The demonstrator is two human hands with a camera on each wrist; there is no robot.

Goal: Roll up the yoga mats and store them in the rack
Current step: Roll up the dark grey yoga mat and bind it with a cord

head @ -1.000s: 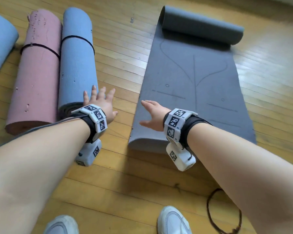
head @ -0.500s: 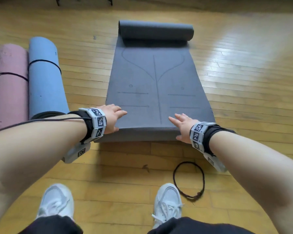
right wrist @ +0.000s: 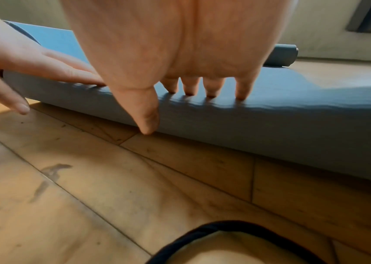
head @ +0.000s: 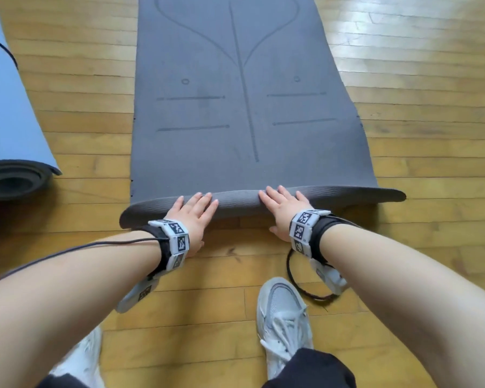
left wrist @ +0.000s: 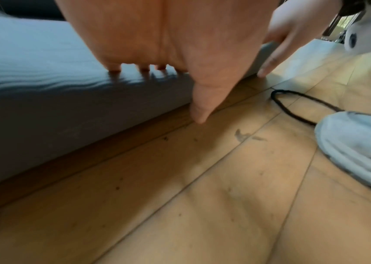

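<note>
Since half a second ago both hands have shifted inward along the near edge of the grey mat (head: 244, 135), left hand (head: 192, 219) and right hand (head: 283, 211) now near its middle, fingers laid over the edge, which has begun to curl up.

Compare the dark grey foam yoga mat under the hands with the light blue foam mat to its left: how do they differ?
The dark grey foam yoga mat lies mostly flat, only its near edge curled; the light blue foam mat is fully rolled. A black band circles the blue mat; none circles the grey. The left hand and right hand press the grey; nothing touches the blue. Both rest on the wooden floor.
</note>
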